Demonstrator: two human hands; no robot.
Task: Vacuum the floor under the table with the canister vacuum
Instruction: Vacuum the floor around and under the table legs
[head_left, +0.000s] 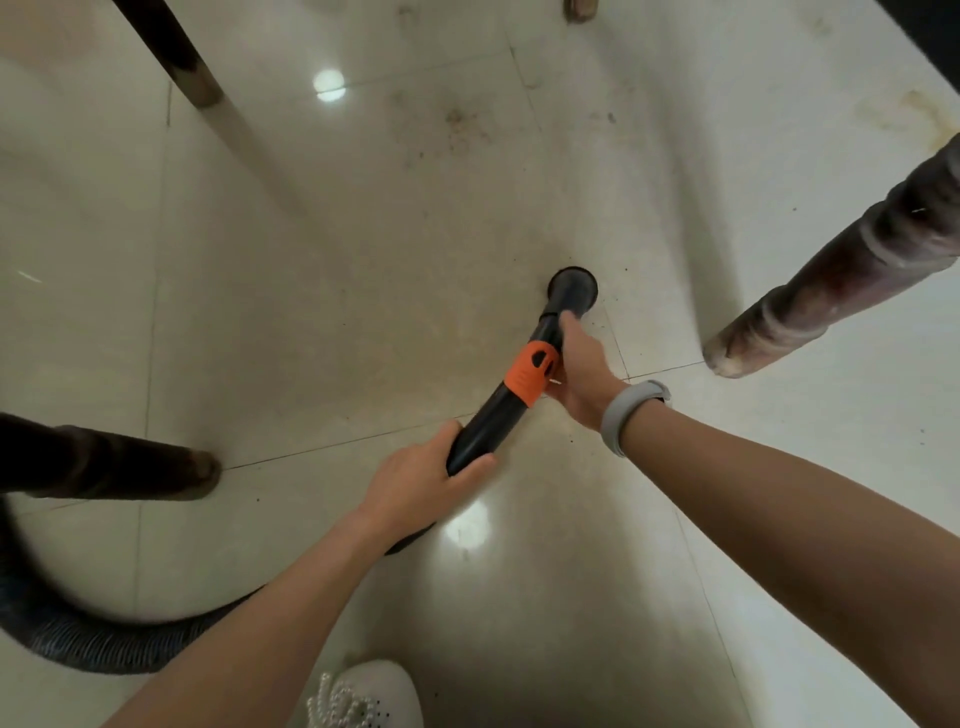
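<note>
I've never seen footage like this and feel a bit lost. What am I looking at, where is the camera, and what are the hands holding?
There is one picture, from a wide-angle camera worn on a person's head, looking down at their own arms. No machine is involved. The left hand grips the lower end of a black vacuum tube, where the ribbed hose curves away to the left. The right hand, with a grey wristband, holds the tube beside its orange collar. The round nozzle points at the pale tiled floor, which shows specks of dirt. Dark wooden furniture legs stand around, and a white shoe shows at the bottom.
</note>
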